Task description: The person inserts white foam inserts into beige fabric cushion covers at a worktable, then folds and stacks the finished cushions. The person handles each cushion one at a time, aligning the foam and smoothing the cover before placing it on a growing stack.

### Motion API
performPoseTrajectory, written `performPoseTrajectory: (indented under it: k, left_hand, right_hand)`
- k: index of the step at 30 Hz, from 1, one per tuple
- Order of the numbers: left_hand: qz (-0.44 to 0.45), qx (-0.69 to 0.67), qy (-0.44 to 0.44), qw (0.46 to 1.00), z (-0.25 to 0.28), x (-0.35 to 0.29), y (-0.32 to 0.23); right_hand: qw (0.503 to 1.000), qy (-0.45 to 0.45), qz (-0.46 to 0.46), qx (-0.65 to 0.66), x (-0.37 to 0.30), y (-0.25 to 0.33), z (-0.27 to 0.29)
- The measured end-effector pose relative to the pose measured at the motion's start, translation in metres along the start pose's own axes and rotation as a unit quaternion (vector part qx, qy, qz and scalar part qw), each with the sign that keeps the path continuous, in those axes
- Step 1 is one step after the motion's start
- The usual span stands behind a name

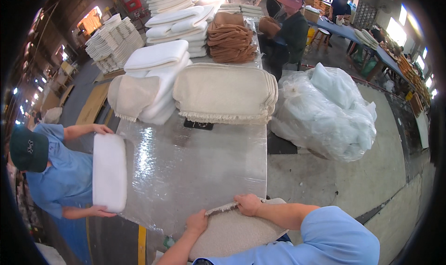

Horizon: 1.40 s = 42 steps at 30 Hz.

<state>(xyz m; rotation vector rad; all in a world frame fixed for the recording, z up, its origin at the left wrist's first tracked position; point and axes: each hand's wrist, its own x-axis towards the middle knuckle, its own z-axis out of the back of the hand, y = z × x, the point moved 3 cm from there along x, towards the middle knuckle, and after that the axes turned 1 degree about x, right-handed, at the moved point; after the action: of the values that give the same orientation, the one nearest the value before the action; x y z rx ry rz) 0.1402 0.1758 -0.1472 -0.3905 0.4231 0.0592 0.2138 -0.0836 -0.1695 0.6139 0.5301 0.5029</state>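
Note:
At the table's near edge I hold a beige cushion cover by its frayed opening. My left hand is closed on the left end of that edge, and my right hand grips it further right. Between my hands the rim is drawn apart into a narrow dark gap. The cover's lower part hangs in front of me, partly hidden by my arms. Across the table to the left, a co-worker holds a white cushion pad upright with both hands, one at each end.
A plastic-wrapped table stretches ahead. On it stand a stack of beige covers, folded white padding and brown covers. A big clear plastic bag with white filling lies to the right. Another person sits beyond.

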Motion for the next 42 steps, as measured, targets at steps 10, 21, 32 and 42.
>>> performPoseTrajectory:
  k: [10,21,32,42]
  left_hand:
    - [-0.007,-0.118,0.031,0.993,0.026,0.004,0.004]
    - [0.239,-0.241,0.233,0.911,0.006,-0.107,0.051]
    - [0.306,-0.354,0.248,0.848,-0.003,-0.088,0.036]
    - [0.328,-0.361,0.244,0.838,-0.018,-0.083,0.036]
  right_hand:
    - [1.000,0.020,0.009,-0.001,0.003,-0.002,0.035]
    - [0.834,0.262,-0.388,0.292,-0.115,-0.051,0.123]
    - [0.837,0.229,-0.423,0.262,-0.068,-0.073,0.097]
    - [0.858,0.251,-0.397,0.207,-0.063,-0.088,0.084]
